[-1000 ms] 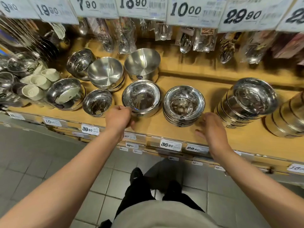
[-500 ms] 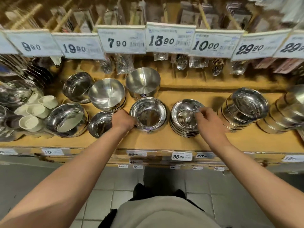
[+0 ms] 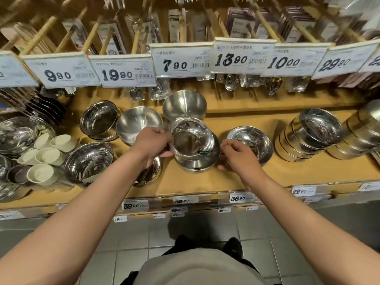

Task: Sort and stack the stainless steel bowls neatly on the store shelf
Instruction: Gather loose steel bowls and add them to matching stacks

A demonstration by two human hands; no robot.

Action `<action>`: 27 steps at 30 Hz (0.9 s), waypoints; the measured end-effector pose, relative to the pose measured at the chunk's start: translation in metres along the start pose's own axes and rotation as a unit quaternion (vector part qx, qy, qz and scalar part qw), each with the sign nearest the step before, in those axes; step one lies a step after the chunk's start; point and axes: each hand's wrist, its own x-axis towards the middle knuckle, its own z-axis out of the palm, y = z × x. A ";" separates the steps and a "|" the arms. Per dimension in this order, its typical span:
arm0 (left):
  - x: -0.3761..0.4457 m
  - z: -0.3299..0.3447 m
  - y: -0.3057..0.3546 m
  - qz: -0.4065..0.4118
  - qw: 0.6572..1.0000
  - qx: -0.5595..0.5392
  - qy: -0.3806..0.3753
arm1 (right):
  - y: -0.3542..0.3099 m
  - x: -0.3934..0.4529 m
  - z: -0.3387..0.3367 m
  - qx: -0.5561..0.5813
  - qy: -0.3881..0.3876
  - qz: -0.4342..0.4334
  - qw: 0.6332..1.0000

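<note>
A: Item one, the held bowl (image 3: 192,141). Where do you log it?

B: Dead centre of the shelf (image 3: 287,171), tilted, mouth toward me. I read it as raised off the board, though whether its base still touches I cannot tell. My left hand (image 3: 151,146) grips its rim from nine o'clock, fingers curled round the edge. My right hand (image 3: 236,157) sits at its four o'clock, fingers bent against the lower wall; whether they truly clasp it I cannot tell.

A: Item two, likely destination?

B: Two candidates. The low stack (image 3: 251,144) lies at three o'clock of the held bowl, just beside the right hand, so that hand is nearer. The matte bowl (image 3: 184,104) stands at twelve o'clock, directly behind. I judge the move turns on carrying the bowl level and square over whichever matches its width.

A: Item three, unclear entries?

B: A small bowl (image 3: 149,173) at seven o'clock is half covered by my left wrist. The tall stacks (image 3: 312,134) at three o'clock lean over, and the far one is cut off by the frame edge. The white cups (image 3: 48,155) at nine o'clock are jumbled. Price tags (image 3: 182,60) overhead hide the hanging packets behind them.
</note>
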 end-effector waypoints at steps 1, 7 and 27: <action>-0.002 -0.001 0.003 -0.001 1.000 -0.023 -0.018 | -0.003 0.001 0.002 0.027 -0.003 0.008 1.000; -0.006 0.007 0.013 0.046 0.996 -0.023 -0.069 | -0.027 0.002 -0.021 0.080 -0.005 -0.011 0.997; -0.020 0.134 0.013 0.103 0.993 0.007 -0.050 | -0.016 0.014 -0.119 0.117 0.026 0.073 0.990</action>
